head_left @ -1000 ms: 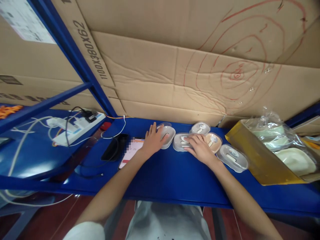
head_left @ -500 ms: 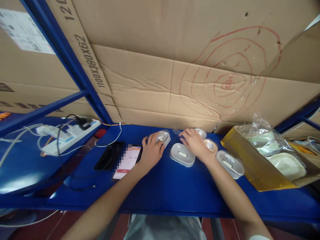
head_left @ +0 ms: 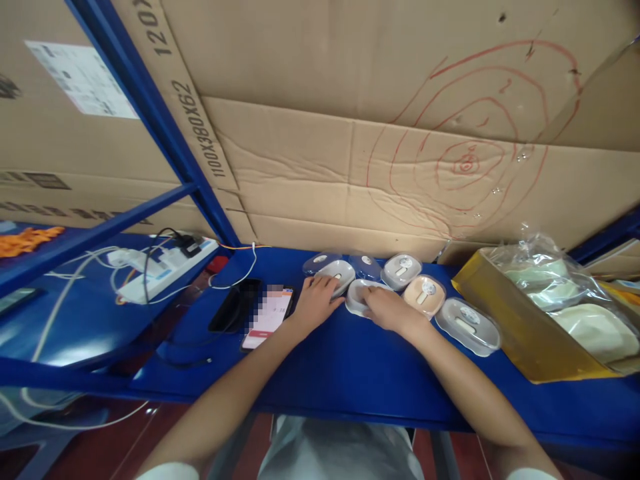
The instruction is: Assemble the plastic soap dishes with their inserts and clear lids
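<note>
Several small oval plastic cases lie in a row at the back of the blue shelf [head_left: 350, 360]. My left hand [head_left: 315, 301] rests with curled fingers on a white case [head_left: 339, 272]. My right hand [head_left: 386, 310] lies over another white case [head_left: 356, 295], fingers bent on its top. To the right sit a clear-lidded white case [head_left: 401, 269], a peach case [head_left: 425, 294] and one more white case [head_left: 467, 325]. A clear lid [head_left: 365, 265] lies behind the hands.
A phone with a lit screen [head_left: 269, 315] and a dark phone [head_left: 235, 305] lie left of my hands. A power strip with cables [head_left: 160, 267] sits further left. A yellow box with bagged cases [head_left: 545, 307] stands at right. Cardboard [head_left: 350, 153] backs the shelf.
My right hand came back from the far cases and settled on the white case in front. My left hand stayed on its case, and a clear lid now lies behind.
</note>
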{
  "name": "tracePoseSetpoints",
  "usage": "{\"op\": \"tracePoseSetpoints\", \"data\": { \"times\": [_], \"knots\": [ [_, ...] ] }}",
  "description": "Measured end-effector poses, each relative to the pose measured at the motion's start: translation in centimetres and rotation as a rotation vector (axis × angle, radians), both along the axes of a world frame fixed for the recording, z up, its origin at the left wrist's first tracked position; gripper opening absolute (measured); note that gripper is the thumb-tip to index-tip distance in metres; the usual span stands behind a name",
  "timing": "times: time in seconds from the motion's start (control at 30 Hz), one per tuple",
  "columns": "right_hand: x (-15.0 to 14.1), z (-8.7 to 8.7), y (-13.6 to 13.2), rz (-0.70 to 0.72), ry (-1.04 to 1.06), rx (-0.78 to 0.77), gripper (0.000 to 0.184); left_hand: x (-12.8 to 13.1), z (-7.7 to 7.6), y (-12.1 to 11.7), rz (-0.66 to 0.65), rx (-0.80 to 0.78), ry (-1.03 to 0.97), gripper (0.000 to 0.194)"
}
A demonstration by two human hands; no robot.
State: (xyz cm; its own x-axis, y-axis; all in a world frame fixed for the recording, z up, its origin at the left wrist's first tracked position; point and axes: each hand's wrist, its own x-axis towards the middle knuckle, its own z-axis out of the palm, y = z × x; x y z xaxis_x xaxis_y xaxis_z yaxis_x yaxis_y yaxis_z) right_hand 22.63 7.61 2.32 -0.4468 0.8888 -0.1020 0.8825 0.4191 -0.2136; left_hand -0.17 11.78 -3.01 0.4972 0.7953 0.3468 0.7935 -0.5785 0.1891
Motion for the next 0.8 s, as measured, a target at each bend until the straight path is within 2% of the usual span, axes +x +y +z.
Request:
{"op": "tracePoseSetpoints", "data": {
  "times": [0.13, 0.27, 0.4, 0.6, 0.7, 0.8],
  "knots": [
    [1.9, 1.5, 0.8, 0.062, 0.106, -0.008, 0.024, -0.1, 0.1, 0.0, 0.025, -0.019, -0.025, 0.018],
    [3.7, 2.8, 1.7, 0.063, 0.217, 0.053, 0.032, -0.4, 0.7, 0.3, 0.069, -0.015, -0.07, 0.032],
    [4.3, 3.4, 2.4, 0.087, 0.288, 0.135, 0.037, -0.7, 1.2, 0.6, 0.123, 0.014, -0.112, 0.039],
    [4.3, 2.5, 3.8, 0.086, 0.273, 0.243, 0.037, -0.9, 0.8, 0.8, 0.128, 0.02, -0.114, 0.044],
    [5.0, 1.8, 4.6, 0.01, 0.21, 0.289, 0.04, -0.5, 0.7, 0.3, 0.081, 0.03, -0.099, 0.052],
    [7.1, 1.3, 5.0, -0.091, 0.136, 0.302, 0.049, 0.2, 1.2, -0.7, 0.02, 0.049, -0.09, 0.054]
  ]
}}
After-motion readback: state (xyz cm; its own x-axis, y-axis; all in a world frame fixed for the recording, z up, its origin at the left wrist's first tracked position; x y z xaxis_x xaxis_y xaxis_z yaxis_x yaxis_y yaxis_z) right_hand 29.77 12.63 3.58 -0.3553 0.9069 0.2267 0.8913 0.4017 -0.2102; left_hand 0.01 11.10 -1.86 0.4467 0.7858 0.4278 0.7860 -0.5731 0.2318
